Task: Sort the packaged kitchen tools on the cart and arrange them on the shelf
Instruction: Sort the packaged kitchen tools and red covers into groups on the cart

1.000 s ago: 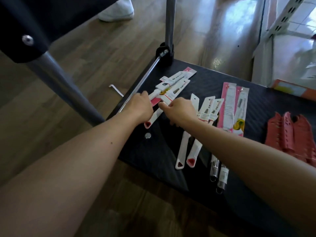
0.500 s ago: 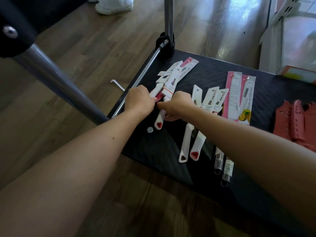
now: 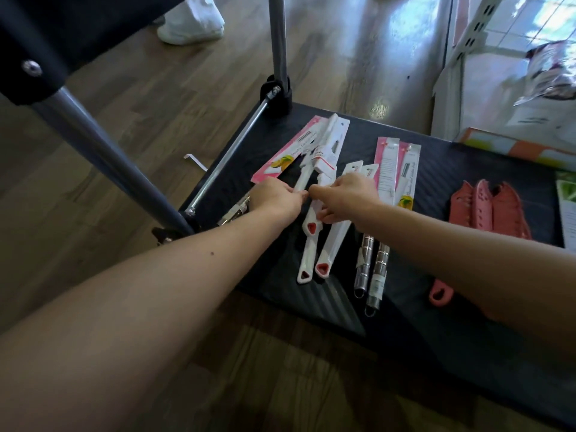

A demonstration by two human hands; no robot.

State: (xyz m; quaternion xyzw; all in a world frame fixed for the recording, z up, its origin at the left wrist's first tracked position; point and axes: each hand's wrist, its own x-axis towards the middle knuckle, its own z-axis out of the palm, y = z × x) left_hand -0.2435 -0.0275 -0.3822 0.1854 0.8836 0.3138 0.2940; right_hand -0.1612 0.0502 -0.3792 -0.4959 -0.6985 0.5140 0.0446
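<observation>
On the black ribbed cart deck [image 3: 442, 169], our left hand [image 3: 274, 199] was curled, its fingertips pinching the slim white plastic tool handles [image 3: 304, 182] stacked over a pink card package [image 3: 280, 160]. Our right hand [image 3: 343, 194] met it there, fingers bent around the same white bundle. Just right lay two white handles with red tips [image 3: 314, 263], then two pink-carded steel tools [image 3: 392, 169], then salmon plastic blade guards [image 3: 489, 210], well apart.

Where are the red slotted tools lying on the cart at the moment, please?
In the head view, the red slotted tools lie on the right side of the black cart deck, right of the two pink-carded steel-handled tools and beyond the right forearm.
</observation>
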